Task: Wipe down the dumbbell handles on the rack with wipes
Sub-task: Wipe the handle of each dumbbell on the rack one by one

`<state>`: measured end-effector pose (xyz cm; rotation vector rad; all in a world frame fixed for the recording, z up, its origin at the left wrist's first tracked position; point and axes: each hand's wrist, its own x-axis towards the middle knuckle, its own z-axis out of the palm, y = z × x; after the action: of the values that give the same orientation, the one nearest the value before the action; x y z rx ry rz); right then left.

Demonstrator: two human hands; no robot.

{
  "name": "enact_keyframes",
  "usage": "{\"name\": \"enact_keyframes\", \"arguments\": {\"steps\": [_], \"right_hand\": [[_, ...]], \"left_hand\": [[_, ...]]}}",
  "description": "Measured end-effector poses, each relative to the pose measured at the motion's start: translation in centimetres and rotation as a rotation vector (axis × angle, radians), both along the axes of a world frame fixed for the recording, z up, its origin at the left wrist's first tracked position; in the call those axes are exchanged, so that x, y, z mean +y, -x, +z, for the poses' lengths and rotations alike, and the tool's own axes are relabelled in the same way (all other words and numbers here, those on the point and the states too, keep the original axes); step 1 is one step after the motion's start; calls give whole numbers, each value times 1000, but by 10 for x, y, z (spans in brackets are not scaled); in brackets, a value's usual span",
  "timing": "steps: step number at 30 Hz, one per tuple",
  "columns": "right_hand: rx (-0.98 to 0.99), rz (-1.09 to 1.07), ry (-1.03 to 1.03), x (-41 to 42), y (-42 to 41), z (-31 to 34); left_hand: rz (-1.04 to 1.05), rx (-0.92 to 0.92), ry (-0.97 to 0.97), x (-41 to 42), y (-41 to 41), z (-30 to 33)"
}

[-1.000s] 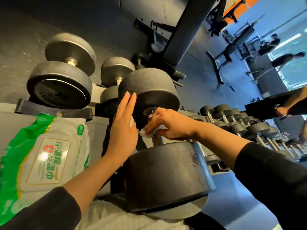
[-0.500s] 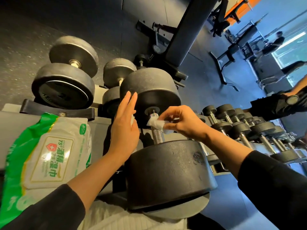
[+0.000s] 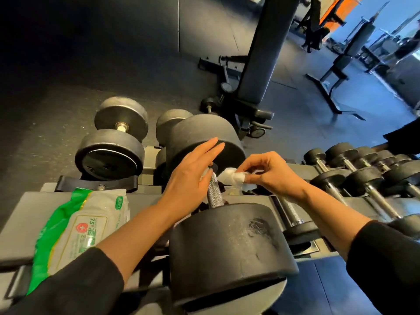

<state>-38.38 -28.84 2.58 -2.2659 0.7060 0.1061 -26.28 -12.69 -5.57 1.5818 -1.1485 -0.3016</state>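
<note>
The right hand [image 3: 271, 172] pinches a crumpled white wipe [image 3: 234, 178] just beside the knurled steel dumbbell handle [image 3: 214, 192] at the rack's [image 3: 141, 201] near edge; the left hand [image 3: 191, 178], fingers straight, rests against it.

A big black dumbbell [image 3: 227, 223] lies on the grey rack [image 3: 20, 226] in the middle of the frame. Its silver handle [image 3: 214, 192] shows between two hands. The left hand [image 3: 189, 178] is flat with straight fingers, right beside the handle. The right hand [image 3: 272, 171] pinches a crumpled white wipe [image 3: 234, 178] that sits just next to the handle's top. A green and white pack of wipes [image 3: 79, 233] lies at the lower left. Smaller dumbbells [image 3: 363, 173] line the right side.
</note>
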Motion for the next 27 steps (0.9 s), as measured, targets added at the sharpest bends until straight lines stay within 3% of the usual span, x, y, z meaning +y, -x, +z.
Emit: {"name": "enact_keyframes", "arguments": {"steps": [10,17,22,27], "right_hand": [[-183,-78,-80,-76,53,-3],[-233,-54,-127,-134,101,-21],[-214,-40,-160,-176,134,-41],[-77,-50,-103,-200,150,-69]], "left_hand": [[29,-190,-238,-45,19,55],[3,-281,-540,-105,67,91],[-3,-308,-665,-150,118,80],[140,-179,-673,-176,162,44]]}}
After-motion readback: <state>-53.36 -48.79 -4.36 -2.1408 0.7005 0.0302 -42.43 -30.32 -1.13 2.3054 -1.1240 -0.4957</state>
